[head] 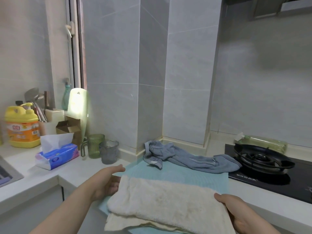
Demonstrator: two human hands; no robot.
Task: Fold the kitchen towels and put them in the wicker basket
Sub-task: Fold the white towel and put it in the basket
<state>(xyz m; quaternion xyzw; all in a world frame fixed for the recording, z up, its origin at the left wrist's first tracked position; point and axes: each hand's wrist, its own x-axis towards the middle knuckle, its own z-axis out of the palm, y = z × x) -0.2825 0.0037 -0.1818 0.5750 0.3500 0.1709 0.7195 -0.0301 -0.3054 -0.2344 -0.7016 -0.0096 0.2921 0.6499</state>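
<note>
Fingers (219, 198) holding cream towel (165, 200), blue towel (194, 160) behind, tissue pack (57, 156) left, stove (263, 159) right

- We read "立白" on the orange label of the yellow detergent bottle (22, 128).
- We see white print on the hob's (263, 184) front edge, too blurred to read.

Two bare arms enter from the near edge, the left forearm (72, 205) showing at much greater length than the right forearm (263, 223). Both are uncovered from the picture's edge down to the wrist. The left grip (108, 181) and the right grip (236, 211) are bare hands.
</note>
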